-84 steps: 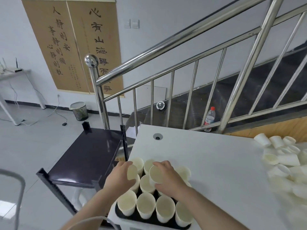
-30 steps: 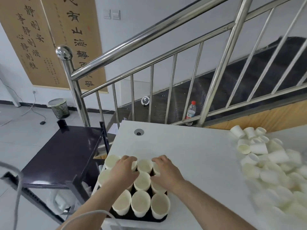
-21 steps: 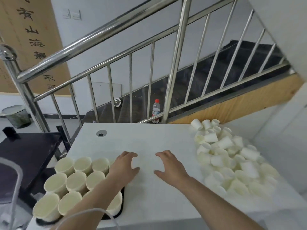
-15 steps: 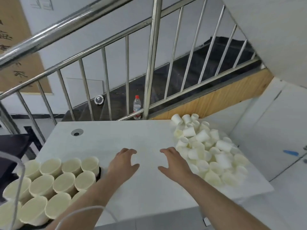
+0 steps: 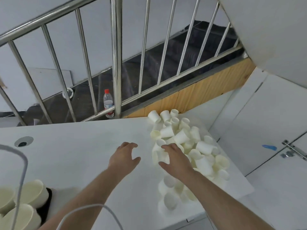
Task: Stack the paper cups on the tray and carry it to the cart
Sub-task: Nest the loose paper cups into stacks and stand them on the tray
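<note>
I have swung both hands off the tray (image 5: 47, 203) to the loose cups (image 5: 191, 146); left hand (image 5: 123, 157) and right hand (image 5: 176, 159) hover spread, fingers released, ready to collect more.

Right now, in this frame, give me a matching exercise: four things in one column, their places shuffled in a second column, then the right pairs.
Things
1. loose cups
2. tray
3. bottle
4. left hand

Places
A. behind the railing, on the dark stairs
B. bottom left corner of the view, with upright cups on it
C. piled at the right end of the table
D. over bare tabletop, just left of the pile

Pairs: 1-C, 2-B, 3-A, 4-D
</note>
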